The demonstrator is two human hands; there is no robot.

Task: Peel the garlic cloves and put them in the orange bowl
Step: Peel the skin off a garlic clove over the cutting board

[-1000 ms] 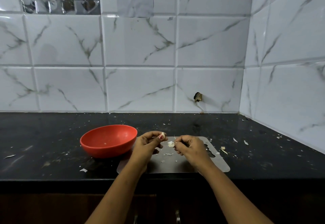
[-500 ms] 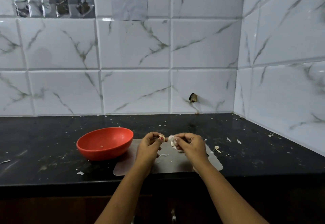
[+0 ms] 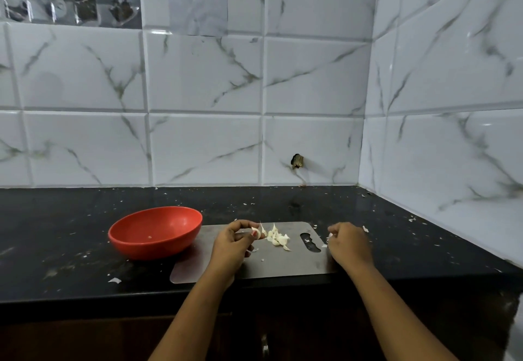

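Observation:
The orange bowl (image 3: 155,232) sits on the black counter at the left, with only a tiny speck inside. Beside it lies a grey cutting board (image 3: 283,264). A small pile of garlic cloves (image 3: 278,238) rests on the board between my hands. My left hand (image 3: 233,243) hovers over the board's left part and pinches one garlic clove (image 3: 256,230) at its fingertips, just left of the pile. My right hand (image 3: 349,243) is at the board's right edge, fingers curled around a small white scrap of garlic skin (image 3: 329,236).
White bits of garlic skin (image 3: 114,280) are scattered over the black counter (image 3: 56,247). Marble-patterned wall tiles stand behind and to the right, meeting in a corner. The counter's front edge runs just below the board, with a dark cabinet under it.
My hands were together over the board; now they are apart. The right hand has moved to the board's right edge with a scrap of skin, uncovering the pile of cloves.

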